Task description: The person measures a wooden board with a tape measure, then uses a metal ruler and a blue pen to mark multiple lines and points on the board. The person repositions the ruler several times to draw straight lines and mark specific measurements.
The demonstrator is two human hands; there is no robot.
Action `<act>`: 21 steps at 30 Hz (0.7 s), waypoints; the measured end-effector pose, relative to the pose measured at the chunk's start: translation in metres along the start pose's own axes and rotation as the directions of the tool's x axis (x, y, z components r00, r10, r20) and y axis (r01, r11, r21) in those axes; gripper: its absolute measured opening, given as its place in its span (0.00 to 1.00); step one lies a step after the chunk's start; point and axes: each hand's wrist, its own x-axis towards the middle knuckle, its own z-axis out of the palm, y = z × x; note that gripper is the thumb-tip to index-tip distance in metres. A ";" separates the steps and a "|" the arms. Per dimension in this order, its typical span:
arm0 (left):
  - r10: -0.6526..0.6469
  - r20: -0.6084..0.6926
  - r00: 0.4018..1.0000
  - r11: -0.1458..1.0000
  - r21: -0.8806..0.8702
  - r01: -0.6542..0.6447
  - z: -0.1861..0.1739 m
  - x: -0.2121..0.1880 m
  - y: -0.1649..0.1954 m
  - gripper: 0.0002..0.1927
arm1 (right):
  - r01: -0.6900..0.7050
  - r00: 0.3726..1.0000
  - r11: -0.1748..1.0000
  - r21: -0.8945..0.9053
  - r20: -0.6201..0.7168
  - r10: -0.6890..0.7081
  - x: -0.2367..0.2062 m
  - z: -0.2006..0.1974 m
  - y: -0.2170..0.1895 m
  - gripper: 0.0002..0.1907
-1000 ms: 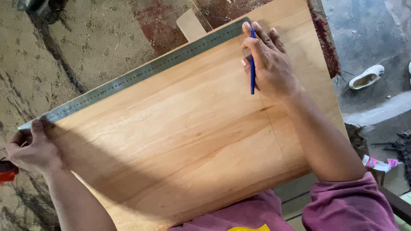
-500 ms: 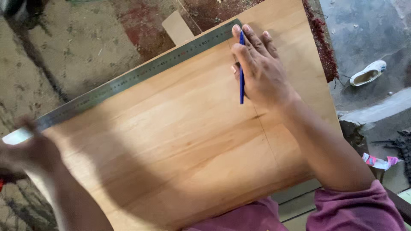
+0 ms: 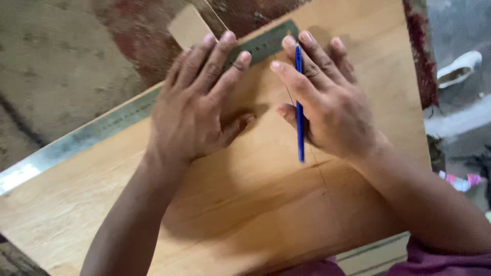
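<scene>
Left hand [image 3: 192, 110] moved from ruler's far end to beside right hand [image 3: 327, 105] | fingers spread flat on steel ruler [image 3: 102, 130] | right fingers pinched blue pen [image 3: 299, 102] | wooden board [image 3: 245, 204] beneath.

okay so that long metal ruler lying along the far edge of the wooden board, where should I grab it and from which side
Take the metal ruler at its bare left stretch, coming from the far side. It seems to lie flat and thin along the wooden board, its far edge at or past the board's edge, so fingers could probably get under there. Its right end is covered by the left hand, with the right hand and blue pen close by.
</scene>
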 end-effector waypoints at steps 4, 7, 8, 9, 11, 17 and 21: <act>-0.019 -0.007 1.000 1.000 0.003 0.019 0.003 -0.002 0.000 0.42 | -0.051 0.987 0.973 0.223 -0.140 0.084 -0.016 0.003 0.010 0.19; -0.015 0.006 1.000 1.000 0.023 0.015 0.007 0.000 -0.002 0.43 | -0.090 0.974 0.924 0.372 -0.161 0.160 -0.023 0.005 0.011 0.18; -0.019 0.005 1.000 0.999 0.044 0.018 0.007 0.000 -0.003 0.43 | -0.081 0.965 0.901 0.426 -0.191 0.178 -0.020 0.008 0.011 0.17; -0.014 0.003 1.000 0.999 0.042 0.014 0.007 0.001 -0.004 0.43 | -0.068 0.956 0.876 0.478 -0.221 0.195 -0.016 0.010 0.012 0.17; -0.005 0.013 1.000 1.000 0.026 0.005 0.007 0.001 -0.005 0.43 | -0.070 0.926 0.806 0.588 -0.262 0.271 -0.005 0.014 0.011 0.15; -0.023 0.025 0.999 1.000 0.018 0.023 0.009 0.002 -0.003 0.44 | -0.081 0.959 0.905 0.417 -0.215 0.185 0.012 0.011 0.006 0.08; -0.048 0.027 0.998 0.999 0.009 0.048 0.011 0.004 -0.003 0.46 | -0.058 0.976 0.979 0.197 -0.196 0.097 0.003 0.008 0.001 0.09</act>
